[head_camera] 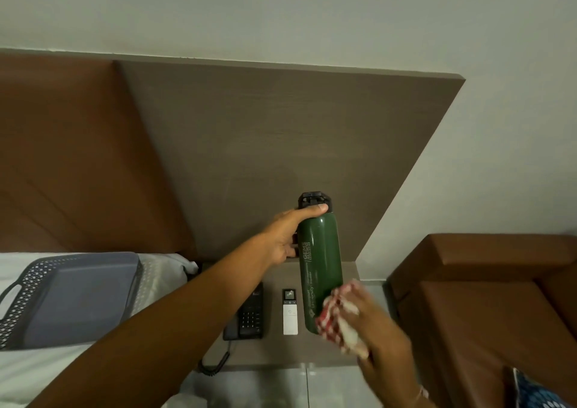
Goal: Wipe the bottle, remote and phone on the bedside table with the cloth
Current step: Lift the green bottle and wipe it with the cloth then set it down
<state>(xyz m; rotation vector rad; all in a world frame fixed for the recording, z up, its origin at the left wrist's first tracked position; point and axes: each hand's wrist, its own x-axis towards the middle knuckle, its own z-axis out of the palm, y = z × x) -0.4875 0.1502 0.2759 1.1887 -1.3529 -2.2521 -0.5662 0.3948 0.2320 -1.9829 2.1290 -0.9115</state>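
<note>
My left hand (285,235) grips the tall dark green bottle (320,260) just below its black cap and holds it upright above the bedside table (271,350). My right hand (379,335) presses a bunched red-and-white checked cloth (335,320) against the bottle's lower right side; that hand is blurred. On the table beneath lie a white remote (290,312) with a small screen and a black corded phone (248,315), partly hidden behind my left forearm.
A grey perforated tray (68,298) rests on the white bed at left. A brown padded seat (487,307) stands at right. The wooden headboard panel (265,145) rises behind the table. The phone's coiled cord (215,365) hangs over the table's front edge.
</note>
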